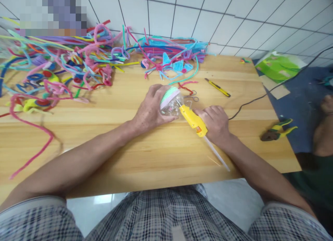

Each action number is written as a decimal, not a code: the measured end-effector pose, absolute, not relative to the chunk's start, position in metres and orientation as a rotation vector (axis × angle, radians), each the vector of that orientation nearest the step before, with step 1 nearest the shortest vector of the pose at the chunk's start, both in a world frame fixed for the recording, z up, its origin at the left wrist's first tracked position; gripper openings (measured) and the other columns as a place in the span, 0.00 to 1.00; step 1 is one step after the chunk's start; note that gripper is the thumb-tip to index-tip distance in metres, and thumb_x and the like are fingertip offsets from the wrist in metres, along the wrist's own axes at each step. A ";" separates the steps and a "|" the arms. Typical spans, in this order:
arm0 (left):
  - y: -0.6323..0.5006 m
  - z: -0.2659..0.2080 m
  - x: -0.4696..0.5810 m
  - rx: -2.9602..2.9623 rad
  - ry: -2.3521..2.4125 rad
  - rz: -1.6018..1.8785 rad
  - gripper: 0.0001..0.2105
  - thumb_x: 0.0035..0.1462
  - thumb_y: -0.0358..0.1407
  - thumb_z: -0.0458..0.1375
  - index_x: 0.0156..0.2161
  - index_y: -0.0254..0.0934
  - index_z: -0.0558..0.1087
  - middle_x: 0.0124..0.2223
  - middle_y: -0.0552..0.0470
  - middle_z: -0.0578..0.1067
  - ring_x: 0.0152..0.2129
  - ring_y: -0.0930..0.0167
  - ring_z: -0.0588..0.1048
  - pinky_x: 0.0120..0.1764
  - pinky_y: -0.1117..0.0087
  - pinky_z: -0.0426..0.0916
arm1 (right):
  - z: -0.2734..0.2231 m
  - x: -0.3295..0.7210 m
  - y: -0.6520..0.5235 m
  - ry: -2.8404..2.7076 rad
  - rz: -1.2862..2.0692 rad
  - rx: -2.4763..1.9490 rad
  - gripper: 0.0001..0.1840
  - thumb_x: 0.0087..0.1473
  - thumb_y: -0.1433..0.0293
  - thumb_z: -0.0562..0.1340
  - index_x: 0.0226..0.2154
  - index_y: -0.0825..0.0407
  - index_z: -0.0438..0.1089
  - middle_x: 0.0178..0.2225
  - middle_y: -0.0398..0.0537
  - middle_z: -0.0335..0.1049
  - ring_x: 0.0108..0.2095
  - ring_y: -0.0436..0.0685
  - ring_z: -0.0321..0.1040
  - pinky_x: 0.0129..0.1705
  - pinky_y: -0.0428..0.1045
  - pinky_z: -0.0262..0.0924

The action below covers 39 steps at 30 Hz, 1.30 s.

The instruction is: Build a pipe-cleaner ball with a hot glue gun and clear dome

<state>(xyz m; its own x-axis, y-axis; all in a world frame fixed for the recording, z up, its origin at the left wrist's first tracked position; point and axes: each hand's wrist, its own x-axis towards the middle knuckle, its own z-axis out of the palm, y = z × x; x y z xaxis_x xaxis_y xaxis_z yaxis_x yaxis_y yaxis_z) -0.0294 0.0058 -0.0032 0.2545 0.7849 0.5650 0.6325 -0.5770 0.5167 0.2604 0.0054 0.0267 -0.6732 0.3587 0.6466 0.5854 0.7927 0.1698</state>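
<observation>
My left hand is closed around a clear plastic bottle piece, tilted, with green and lilac pipe cleaner wrapped about one end. Small bits show inside the clear part. In my right hand is a yellow hot glue gun, its metal tip at the clear plastic; I cannot tell whether they touch. A white glue stick sticks out of the gun's back end. Just beyond the hands lie scissors, partly hidden, and a bent red pipe cleaner.
Tangled colourful pipe cleaners heap along the back left, with a blue and pink bundle beside them. A yellow utility knife and pliers lie to the right. A black cord crosses the table's right edge. Another person's leg is at far right.
</observation>
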 end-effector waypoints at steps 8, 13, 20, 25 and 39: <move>0.004 -0.004 -0.029 2.358 1.327 1.234 0.52 0.49 0.47 0.81 0.73 0.45 0.58 0.68 0.38 0.68 0.67 0.51 0.70 0.68 0.43 0.73 | 0.027 0.261 0.006 -2.369 -0.454 -0.657 0.28 0.80 0.56 0.47 0.52 0.55 0.77 0.31 0.50 0.74 0.33 0.61 0.63 0.37 0.57 0.53; 0.004 -0.004 -0.028 2.355 1.341 1.240 0.53 0.48 0.47 0.81 0.73 0.42 0.58 0.67 0.39 0.68 0.66 0.52 0.70 0.68 0.45 0.72 | 0.029 0.260 0.006 -2.379 -0.453 -0.641 0.28 0.80 0.56 0.48 0.52 0.57 0.76 0.30 0.49 0.73 0.33 0.62 0.62 0.37 0.57 0.54; 0.004 -0.003 -0.028 2.349 1.350 1.219 0.52 0.48 0.46 0.81 0.72 0.43 0.59 0.68 0.39 0.68 0.67 0.51 0.69 0.68 0.47 0.71 | 0.022 0.266 0.006 -2.418 -0.436 -0.751 0.31 0.79 0.55 0.45 0.50 0.54 0.79 0.30 0.51 0.72 0.33 0.62 0.62 0.38 0.58 0.52; 0.003 -0.004 -0.028 2.314 1.371 1.195 0.52 0.49 0.47 0.81 0.73 0.46 0.59 0.69 0.40 0.68 0.68 0.52 0.69 0.69 0.46 0.71 | 0.019 0.267 0.005 -2.421 -0.373 -0.787 0.27 0.78 0.57 0.49 0.52 0.53 0.80 0.31 0.52 0.74 0.35 0.62 0.64 0.39 0.58 0.52; 0.003 -0.004 -0.028 2.322 1.354 1.219 0.53 0.48 0.47 0.81 0.73 0.42 0.59 0.68 0.39 0.68 0.67 0.51 0.69 0.69 0.46 0.70 | 0.024 0.264 0.005 -2.371 -0.399 -0.756 0.25 0.79 0.60 0.49 0.51 0.55 0.78 0.31 0.50 0.74 0.33 0.62 0.66 0.38 0.57 0.52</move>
<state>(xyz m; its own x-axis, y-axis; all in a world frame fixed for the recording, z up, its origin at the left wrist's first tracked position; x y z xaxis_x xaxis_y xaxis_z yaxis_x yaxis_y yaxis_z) -0.0283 0.0028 -0.0043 0.2445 0.7936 0.5571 0.6374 -0.5645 0.5244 0.2639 0.0046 0.0236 -0.6500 0.4193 0.6338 0.6036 0.7915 0.0954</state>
